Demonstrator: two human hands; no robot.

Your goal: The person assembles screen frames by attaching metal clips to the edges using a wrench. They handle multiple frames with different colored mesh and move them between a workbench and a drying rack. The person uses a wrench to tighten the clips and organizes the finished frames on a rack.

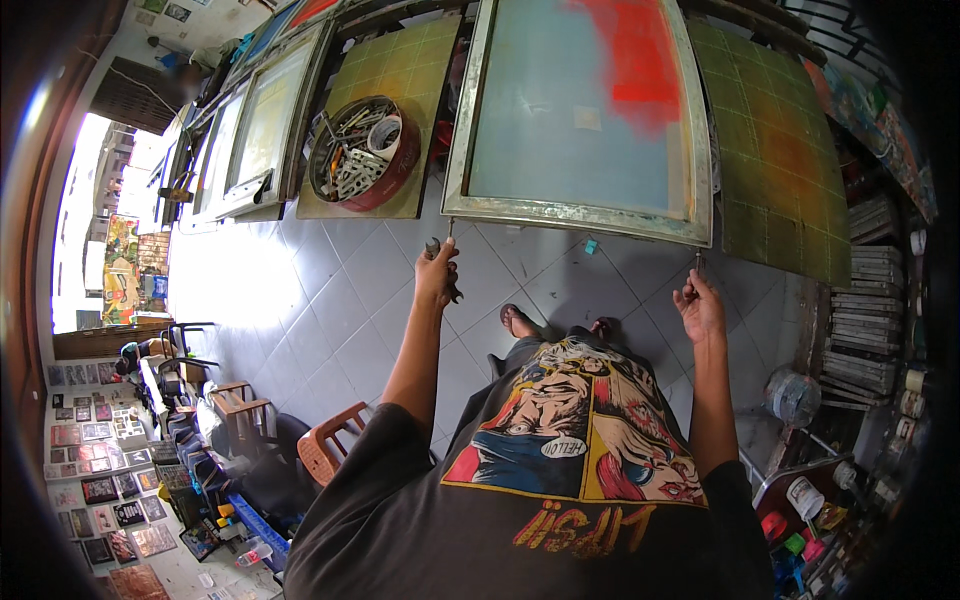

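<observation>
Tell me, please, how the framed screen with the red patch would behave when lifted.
The framed screen is probably stiff around its edge, because its frame looks like rigid metal. The translucent sheet inside looks thin, so it might give when pressed. Being broad, it may tip if lifted by one corner.

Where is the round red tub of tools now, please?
In the head view, the red tub sits upper left of centre on a greenish board, left of the large framed screen, beyond the left hand.
</observation>
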